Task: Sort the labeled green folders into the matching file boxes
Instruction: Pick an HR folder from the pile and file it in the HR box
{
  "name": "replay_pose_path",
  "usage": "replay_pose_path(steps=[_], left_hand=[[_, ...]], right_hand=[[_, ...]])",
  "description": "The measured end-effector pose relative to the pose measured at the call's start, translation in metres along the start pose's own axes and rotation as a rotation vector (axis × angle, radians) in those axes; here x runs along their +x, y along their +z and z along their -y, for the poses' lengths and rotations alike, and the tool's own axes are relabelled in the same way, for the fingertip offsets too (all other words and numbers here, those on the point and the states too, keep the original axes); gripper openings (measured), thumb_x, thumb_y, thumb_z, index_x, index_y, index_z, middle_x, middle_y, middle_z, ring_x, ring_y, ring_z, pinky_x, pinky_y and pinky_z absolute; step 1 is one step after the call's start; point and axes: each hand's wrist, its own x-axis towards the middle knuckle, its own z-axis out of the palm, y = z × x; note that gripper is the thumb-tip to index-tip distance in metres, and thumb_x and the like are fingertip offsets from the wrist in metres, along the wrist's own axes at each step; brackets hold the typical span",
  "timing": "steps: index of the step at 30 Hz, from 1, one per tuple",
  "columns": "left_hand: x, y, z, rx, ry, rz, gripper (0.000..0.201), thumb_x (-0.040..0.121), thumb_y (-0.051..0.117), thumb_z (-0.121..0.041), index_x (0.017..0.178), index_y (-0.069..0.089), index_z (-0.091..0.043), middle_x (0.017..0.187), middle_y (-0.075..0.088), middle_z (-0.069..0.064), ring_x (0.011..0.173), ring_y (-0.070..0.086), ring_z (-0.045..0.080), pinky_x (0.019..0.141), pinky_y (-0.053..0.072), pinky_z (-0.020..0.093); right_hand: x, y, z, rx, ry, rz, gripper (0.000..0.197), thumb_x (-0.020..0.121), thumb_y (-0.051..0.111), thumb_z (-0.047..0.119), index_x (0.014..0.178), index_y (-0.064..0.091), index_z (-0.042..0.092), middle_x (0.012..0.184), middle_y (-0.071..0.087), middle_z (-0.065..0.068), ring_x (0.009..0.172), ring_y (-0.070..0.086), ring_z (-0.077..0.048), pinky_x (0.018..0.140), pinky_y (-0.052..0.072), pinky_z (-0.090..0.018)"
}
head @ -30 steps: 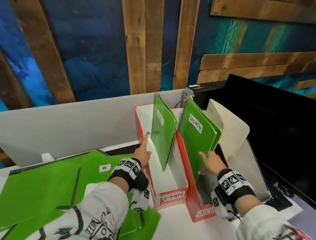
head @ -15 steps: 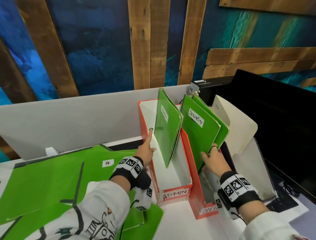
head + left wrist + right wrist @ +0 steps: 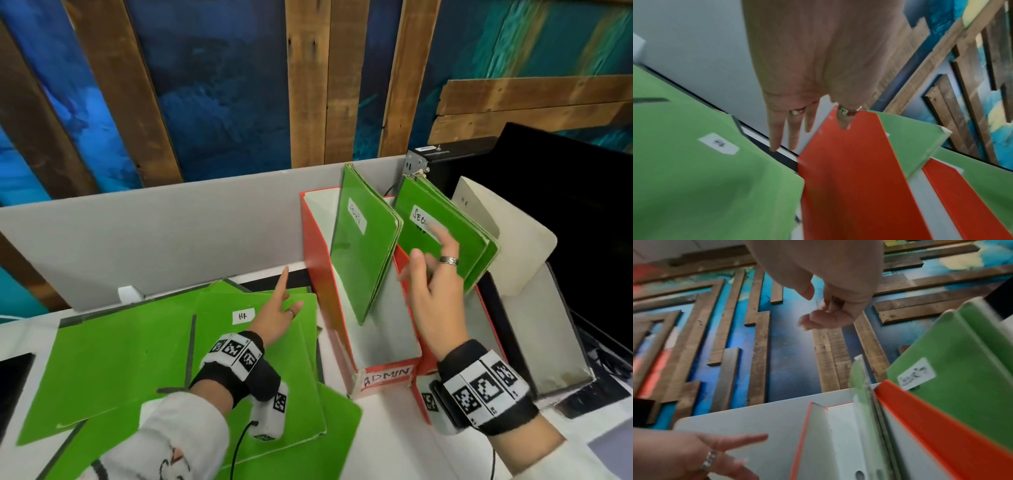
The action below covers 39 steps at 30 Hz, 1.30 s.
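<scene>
Two orange file boxes stand side by side: the ADMIN box (image 3: 318, 274) with green folders (image 3: 363, 253) leaning in it, and to its right the security box (image 3: 423, 377) with green SECURITY folders (image 3: 462, 246). A pile of green folders lies flat at the left, the top one (image 3: 137, 356) labeled HR (image 3: 244, 316). My left hand (image 3: 277, 308) hovers open over the pile, forefinger out, holding nothing. My right hand (image 3: 431, 274) is lifted above the boxes, fingers loose and spread, empty. The left wrist view shows straight fingers (image 3: 774, 129) beside the orange box wall (image 3: 849, 170).
A grey divider panel (image 3: 171, 233) runs behind the desk. A cream folder (image 3: 507, 240) stands in a grey holder (image 3: 555, 342) right of the boxes. A black monitor (image 3: 582, 212) fills the far right. A dark tablet edge (image 3: 13, 380) lies at the far left.
My left hand came off the ADMIN box wall and moved left over the HR folder. My right hand let go of the SECURITY folders and rose above the boxes.
</scene>
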Motion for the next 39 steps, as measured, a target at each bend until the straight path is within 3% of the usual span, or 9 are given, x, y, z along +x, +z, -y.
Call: replay_pose_path(steps=[4, 6, 8, 12, 16, 19, 26, 30, 39], left_hand=[[-0.018, -0.037, 0.058, 0.111, -0.148, -0.040, 0.057, 0.096, 0.049, -0.017, 0.147, 0.025, -0.019, 0.152, 0.030, 0.013, 0.135, 0.039, 0.025, 0.101, 0.037, 0.029], [-0.031, -0.053, 0.087, 0.121, -0.220, -0.116, 0.051, 0.094, 0.051, -0.013, 0.142, 0.036, -0.013, 0.149, 0.036, 0.014, 0.104, 0.058, 0.018, 0.093, 0.042, 0.027], [-0.042, -0.067, 0.117, 0.110, -0.295, -0.181, 0.050, 0.093, 0.053, -0.010, 0.141, 0.037, -0.009, 0.144, 0.041, 0.019, 0.067, 0.045, 0.001, 0.068, 0.045, 0.016], [-0.056, -0.076, 0.163, 0.038, -0.424, -0.198, 0.060, 0.087, 0.061, -0.007, 0.141, 0.035, -0.005, 0.146, 0.039, 0.019, 0.116, 0.055, 0.030, 0.103, 0.043, 0.037], [-0.060, -0.078, 0.178, -0.031, -0.462, -0.163, 0.067, 0.085, 0.062, -0.003, 0.143, 0.029, -0.002, 0.139, 0.044, 0.022, 0.114, 0.054, 0.035, 0.095, 0.048, 0.039], [-0.056, -0.078, 0.184, -0.089, -0.468, -0.128, 0.069, 0.086, 0.061, -0.001, 0.144, 0.026, -0.001, 0.131, 0.051, 0.026, 0.103, 0.059, 0.037, 0.084, 0.052, 0.039], [-0.056, -0.077, 0.193, -0.178, -0.398, -0.183, 0.052, 0.082, 0.064, 0.002, 0.131, 0.046, 0.003, 0.121, 0.059, 0.027, 0.110, 0.058, 0.038, 0.096, 0.048, 0.045], [-0.060, -0.079, 0.190, -0.245, -0.273, -0.179, 0.077, 0.087, 0.059, -0.002, 0.150, 0.017, -0.014, 0.150, 0.032, 0.005, 0.140, 0.030, 0.029, 0.114, 0.026, 0.041], [-0.066, -0.146, 0.199, -0.492, -0.103, -0.352, 0.076, 0.084, 0.058, 0.007, 0.145, 0.029, -0.028, 0.152, 0.031, 0.005, 0.139, 0.032, 0.026, 0.112, 0.030, 0.046]], right_hand=[[-0.034, 0.041, 0.025, 0.138, 0.062, 0.353, 0.019, 0.098, 0.040, 0.025, 0.112, 0.047, 0.037, 0.068, 0.062, -0.010, 0.046, 0.052, -0.014, 0.045, 0.044, -0.027], [-0.053, 0.069, 0.021, 0.100, 0.142, 0.590, 0.017, 0.098, 0.043, 0.028, 0.111, 0.050, 0.033, 0.076, 0.065, -0.010, 0.053, 0.054, -0.014, 0.051, 0.046, -0.029], [-0.071, 0.101, 0.006, -0.066, 0.208, 0.771, 0.020, 0.097, 0.045, 0.031, 0.116, 0.050, 0.031, 0.088, 0.067, -0.006, 0.063, 0.054, -0.011, 0.064, 0.049, -0.029], [-0.107, 0.151, -0.050, -0.350, 0.421, 1.000, 0.041, 0.095, 0.051, 0.031, 0.133, 0.043, 0.019, 0.131, 0.049, -0.001, 0.106, 0.054, -0.006, 0.094, 0.042, -0.014], [-0.135, 0.172, -0.078, -0.584, 0.604, 0.889, 0.057, 0.090, 0.056, 0.035, 0.140, 0.034, 0.018, 0.142, 0.030, -0.007, 0.128, 0.042, -0.028, 0.108, 0.036, -0.044], [-0.143, 0.179, -0.075, -0.598, 0.651, 0.819, 0.071, 0.087, 0.062, 0.032, 0.144, 0.026, 0.011, 0.140, 0.025, -0.010, 0.127, 0.040, -0.030, 0.109, 0.035, -0.044], [-0.143, 0.180, -0.064, -0.660, 0.659, 0.717, 0.087, 0.081, 0.070, 0.030, 0.147, 0.017, 0.013, 0.134, 0.028, -0.011, 0.130, 0.033, -0.031, 0.107, 0.035, -0.043], [-0.147, 0.189, -0.061, -0.516, 0.643, 0.648, 0.088, 0.075, 0.076, 0.017, 0.145, 0.022, 0.021, 0.132, 0.031, -0.011, 0.129, 0.033, -0.031, 0.110, 0.032, -0.042], [-0.144, 0.202, -0.057, -0.338, 0.630, 0.628, 0.059, 0.085, 0.065, 0.023, 0.137, 0.037, 0.020, 0.141, 0.039, -0.011, 0.130, 0.041, -0.026, 0.111, 0.032, -0.037]])
